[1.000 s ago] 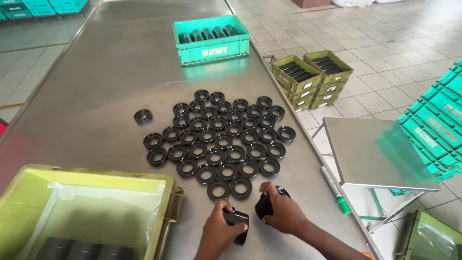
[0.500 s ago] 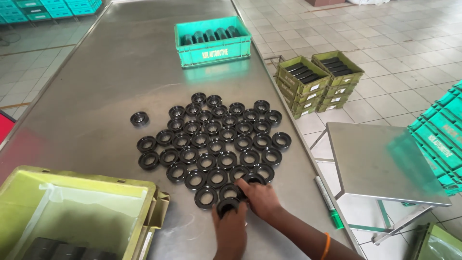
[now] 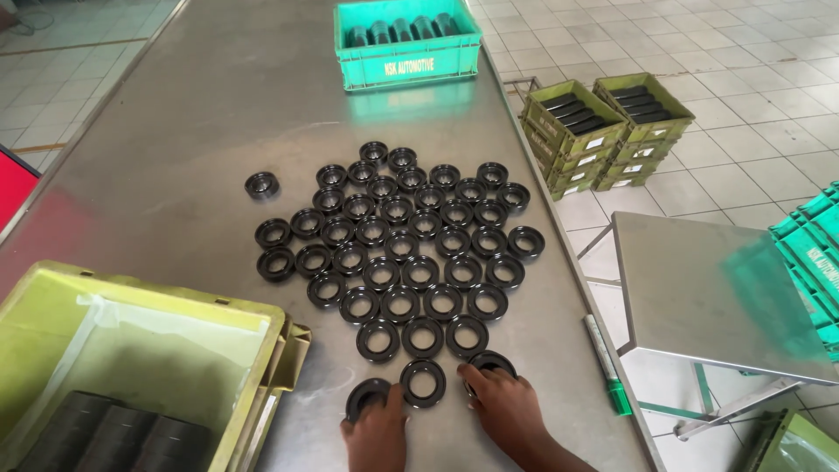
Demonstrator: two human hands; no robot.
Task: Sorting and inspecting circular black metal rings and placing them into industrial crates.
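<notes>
At the frame's bottom edge, left hand (image 3: 377,430) and right hand (image 3: 505,406) cropped, fingers flat on black rings (image 3: 423,383), grip unclear

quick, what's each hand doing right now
Left hand: fingers resting on a black round rubber ring flat on the steel table, not lifted.
Right hand: fingers on another black ring, grip cannot be told.

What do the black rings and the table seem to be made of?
Black rings: probably rubber or plastic; smooth black surface with a soft shine, so it stays uncertain. Table: looks like steel sheet, grey and brushed, faintly reflecting the teal crate.
</notes>
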